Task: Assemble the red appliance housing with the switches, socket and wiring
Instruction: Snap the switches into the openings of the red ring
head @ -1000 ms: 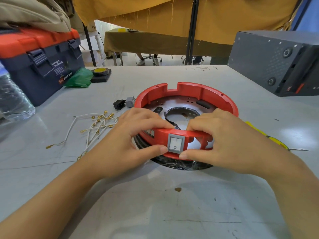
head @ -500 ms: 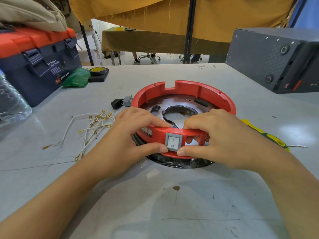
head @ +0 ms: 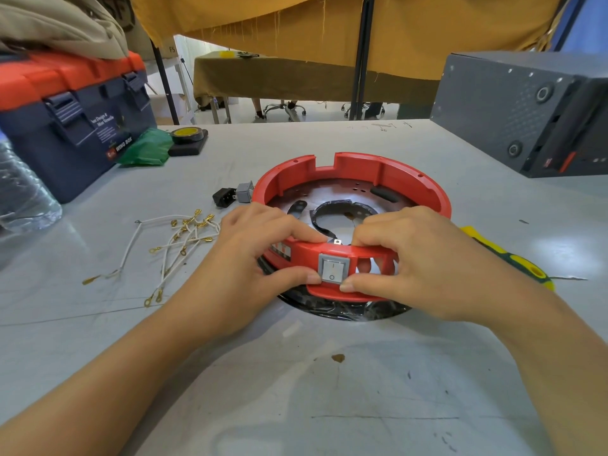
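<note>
The round red housing (head: 388,172) lies on the grey table, its near wall tipped toward me. A grey rocker switch (head: 333,268) sits in that near wall. My left hand (head: 250,255) grips the wall left of the switch, fingers over the rim and thumb at the switch's lower left corner. My right hand (head: 418,258) grips the wall on the other side, thumb at the switch's lower right corner. A second grey switch (head: 245,191) and a black socket (head: 224,197) lie just left of the housing. White wires with brass terminals (head: 177,245) are spread out further left.
A blue and red toolbox (head: 72,120) stands at the back left, with a green bag (head: 144,149) and a tape roll (head: 188,135) beside it. A clear plastic bottle (head: 23,192) is at the left edge. A grey metal case (head: 526,110) fills the back right. A yellow-green screwdriver (head: 513,258) lies behind my right hand.
Both hands keep their grip on the housing's near wall beside the switch. A metal terminal of the switch now shows above the rim between my fingers.
</note>
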Tool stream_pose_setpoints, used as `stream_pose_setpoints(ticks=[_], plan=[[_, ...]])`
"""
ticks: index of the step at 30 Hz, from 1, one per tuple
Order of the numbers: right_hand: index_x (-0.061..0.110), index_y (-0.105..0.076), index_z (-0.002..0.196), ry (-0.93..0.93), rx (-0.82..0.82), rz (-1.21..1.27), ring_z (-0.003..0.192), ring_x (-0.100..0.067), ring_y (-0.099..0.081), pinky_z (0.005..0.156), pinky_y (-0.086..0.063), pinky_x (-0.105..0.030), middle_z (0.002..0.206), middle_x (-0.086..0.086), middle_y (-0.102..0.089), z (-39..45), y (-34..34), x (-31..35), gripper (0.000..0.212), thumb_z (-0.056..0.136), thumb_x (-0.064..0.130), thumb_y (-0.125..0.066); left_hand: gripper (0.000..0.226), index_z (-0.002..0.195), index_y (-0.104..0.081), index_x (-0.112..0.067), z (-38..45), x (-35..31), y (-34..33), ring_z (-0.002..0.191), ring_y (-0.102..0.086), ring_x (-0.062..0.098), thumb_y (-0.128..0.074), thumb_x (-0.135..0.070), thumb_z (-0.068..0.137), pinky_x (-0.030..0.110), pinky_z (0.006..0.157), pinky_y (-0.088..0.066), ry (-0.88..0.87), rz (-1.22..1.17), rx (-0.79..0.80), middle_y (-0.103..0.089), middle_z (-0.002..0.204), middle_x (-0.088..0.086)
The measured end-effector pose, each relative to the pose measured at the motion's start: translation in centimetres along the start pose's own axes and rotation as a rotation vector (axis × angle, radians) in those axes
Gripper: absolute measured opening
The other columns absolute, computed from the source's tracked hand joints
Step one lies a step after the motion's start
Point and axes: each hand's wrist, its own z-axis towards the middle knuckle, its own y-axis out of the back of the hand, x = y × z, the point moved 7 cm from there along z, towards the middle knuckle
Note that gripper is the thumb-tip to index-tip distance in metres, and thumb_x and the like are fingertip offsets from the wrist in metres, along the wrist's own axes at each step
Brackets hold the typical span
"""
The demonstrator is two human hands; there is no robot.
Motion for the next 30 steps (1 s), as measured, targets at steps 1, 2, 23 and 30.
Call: stream_pose_setpoints(ticks=[1, 2, 23, 30], plan=[[0.034, -0.055, 0.089, 0.001, 0.0, 0.001, 0.068, 0.002, -0.046, 0.069, -0.045, -0.028, 0.068, 0.023, -0.044, 0.0, 0.0, 0.0, 0.03, 0.075, 0.06, -0.053, 0.029, 0.101, -0.053, -0.048, 0.0, 0.0, 0.0, 0.105, -0.048, 0.005, -0.057, -0.054, 0.073, 0.038, 0.1, -0.035, 0.001, 0.002, 0.0, -0.059, 0.098, -0.022], [0.035, -0.054, 0.088, 0.003, -0.003, 0.002, 0.067, 0.002, -0.046, 0.068, -0.045, -0.027, 0.068, 0.023, -0.044, 0.0, 0.0, 0.0, 0.029, 0.075, 0.06, -0.053, 0.029, 0.101, -0.053, -0.048, 0.0, 0.0, 0.0, 0.105, -0.048, 0.005, -0.057, -0.055, 0.073, 0.038, 0.1, -0.035, 0.0, 0.005, 0.0, -0.059, 0.098, -0.022], [0.036, -0.064, 0.074, -0.167, -0.133, 0.31, 0.082, 0.003, -0.058, 0.064, -0.046, -0.01, 0.079, 0.02, -0.065, -0.6, 1.5, -4.2, 0.008, 0.074, 0.038, -0.071, 0.034, 0.124, -0.055, -0.018, 1.0, 8.0, 0.2, 0.128, -0.037, 0.018, -0.054, -0.013, 0.09, 0.022, 0.103, -0.025, 0.4, 0.226, -0.007, -0.044, 0.139, 0.0], [0.029, -0.066, 0.078, -0.141, -0.144, 0.314, 0.085, 0.004, -0.058, 0.068, -0.047, -0.011, 0.081, 0.02, -0.066, -0.5, 1.5, -3.8, 0.006, 0.079, 0.025, -0.07, 0.049, 0.138, -0.042, -0.02, 4.4, 9.5, -0.4, 0.131, -0.04, 0.019, -0.051, -0.007, 0.091, 0.026, 0.104, -0.029, 0.397, 0.262, 0.138, -0.044, 0.143, 0.001]])
